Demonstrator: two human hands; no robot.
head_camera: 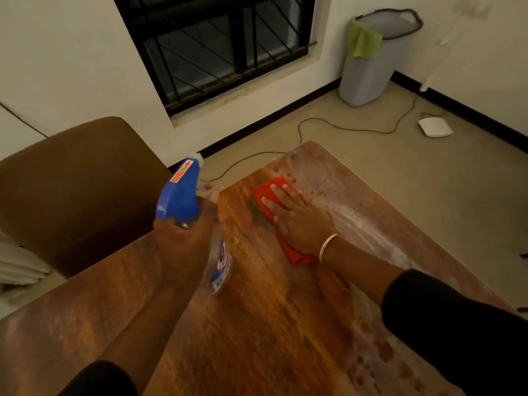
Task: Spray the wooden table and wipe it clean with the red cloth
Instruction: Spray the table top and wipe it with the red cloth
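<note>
The wooden table (257, 324) fills the lower middle of the view, with whitish spray film and droplets along its right side and far corner. My left hand (185, 238) grips a clear spray bottle (221, 264) with a blue trigger head, held just above the table's left part. My right hand (297, 218) lies flat, fingers spread, pressing the red cloth (264, 192) onto the table near its far end. The cloth shows beyond my fingertips and beside my wrist; its middle is hidden under my palm.
A brown chair back (71, 181) stands against the table's left edge. On the floor beyond lie a dark cable (343, 125) and a white device (434, 127). A grey bin (371, 70) with a green cloth over its rim stands in the corner under the barred window.
</note>
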